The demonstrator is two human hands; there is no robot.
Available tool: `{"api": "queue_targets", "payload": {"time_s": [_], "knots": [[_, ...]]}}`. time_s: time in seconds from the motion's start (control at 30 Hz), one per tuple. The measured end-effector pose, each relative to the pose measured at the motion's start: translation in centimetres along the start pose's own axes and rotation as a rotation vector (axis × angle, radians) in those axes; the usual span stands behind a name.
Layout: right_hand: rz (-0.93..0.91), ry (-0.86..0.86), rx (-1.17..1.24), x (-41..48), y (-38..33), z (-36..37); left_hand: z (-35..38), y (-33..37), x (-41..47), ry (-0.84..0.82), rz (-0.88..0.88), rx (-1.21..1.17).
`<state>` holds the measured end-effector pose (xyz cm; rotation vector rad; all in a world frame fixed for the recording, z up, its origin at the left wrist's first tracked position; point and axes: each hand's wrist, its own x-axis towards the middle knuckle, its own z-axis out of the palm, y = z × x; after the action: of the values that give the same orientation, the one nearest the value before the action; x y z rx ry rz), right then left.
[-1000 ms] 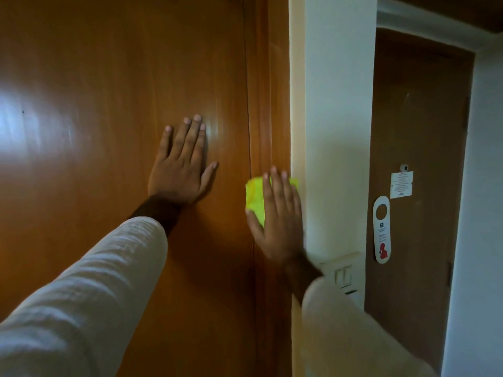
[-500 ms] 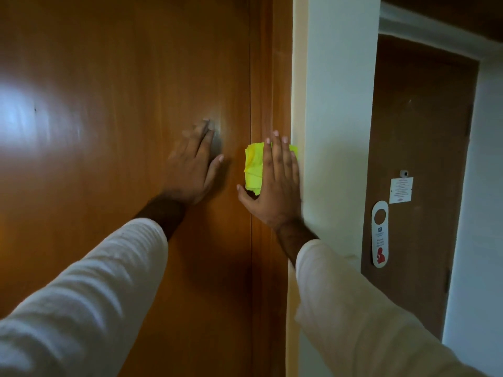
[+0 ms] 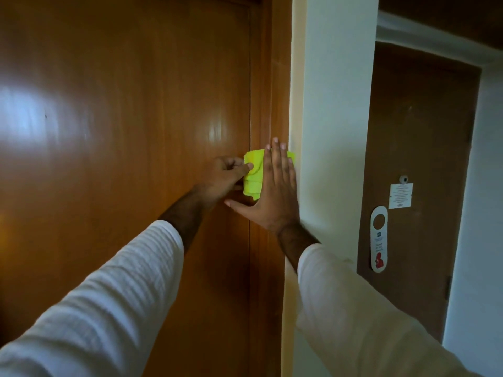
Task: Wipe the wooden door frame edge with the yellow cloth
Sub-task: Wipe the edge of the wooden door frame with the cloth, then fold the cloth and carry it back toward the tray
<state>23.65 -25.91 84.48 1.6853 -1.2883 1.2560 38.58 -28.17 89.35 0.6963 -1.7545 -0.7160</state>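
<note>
A dim corridor: a glossy wooden door (image 3: 122, 159) fills the left of the view, a pale wall (image 3: 334, 131) stands to its right, and a second door (image 3: 419, 164) with a white hanger tag (image 3: 379, 239) and a small notice (image 3: 400, 195) sits further back.

The yellow cloth (image 3: 254, 175) lies bunched against the wooden door frame edge (image 3: 268, 91), the narrow upright strip between the door and the wall, at about mid height in the view. The right hand (image 3: 275, 191) presses it flat there, fingers (image 3: 276, 156) straight and spread upward, thumb stretched out to the left, so the palm pins the cloth rather than closing round it.

What has changed is the left hand (image 3: 226, 178). Half a second ago it lay flat on the door panel, well to the left of the cloth; now it has come across and pinches the cloth's left fold between thumb and curled fingers. The right hand has also climbed up the frame over the last second. I judge this a pause in the stroke to regather or refold the cloth, or to pass it across, and wiping probably resumes once the wad sits better.

No container of any kind is in view.
</note>
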Motion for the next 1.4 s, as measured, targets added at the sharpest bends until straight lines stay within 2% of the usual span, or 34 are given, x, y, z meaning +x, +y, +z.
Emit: {"api": "queue_targets", "payload": {"time_s": [0.17,0.3,0.4,0.47,0.5,0.57,0.73,0.9,0.97,1.13,1.27,1.4], "knots": [[0.034,-0.008,0.390,-0.1,0.6,-2.2,-0.5,0.8,-0.9,0.025,0.031,-0.020],[0.169,0.068,0.471,-0.5,2.1,-5.6,-0.4,2.0,-3.0,0.019,0.069,-0.052],[0.402,-0.032,0.685,-1.1,2.7,-9.2,1.2,3.5,-4.7,-0.017,0.093,-0.086],[0.555,-0.132,0.970,-1.7,3.5,-11.5,2.9,4.6,-5.4,-0.028,0.119,-0.113],[0.612,-0.190,1.107,-2.1,4.2,-12.5,3.9,5.2,-5.7,-0.033,0.124,-0.133],[0.691,-0.271,1.224,-3.4,5.7,-14.7,6.2,6.3,-6.2,-0.050,0.119,-0.180],[0.749,-0.200,1.218,-6.9,10.5,-19.0,13.1,7.5,-7.2,-0.153,0.081,-0.292],[0.885,-0.117,1.061,-12.2,16.4,-24.6,22.8,6.6,-8.7,-0.410,-0.077,-0.413],[0.975,-0.089,0.992,-14.9,18.8,-26.2,27.0,5.3,-9.5,-0.408,-0.109,-0.401],[1.255,-0.087,0.878,-26.0,27.0,-29.7,40.9,0.2,-13.8,-0.430,-0.226,-0.373],[1.488,-0.050,0.803,-37.9,32.3,-30.9,51.9,-6.1,-20.0,-0.559,-0.376,-0.383],[1.679,-0.023,0.734,-50.1,34.2,-30.8,58.0,-13.1,-27.7,-0.676,-0.535,-0.325]]}}
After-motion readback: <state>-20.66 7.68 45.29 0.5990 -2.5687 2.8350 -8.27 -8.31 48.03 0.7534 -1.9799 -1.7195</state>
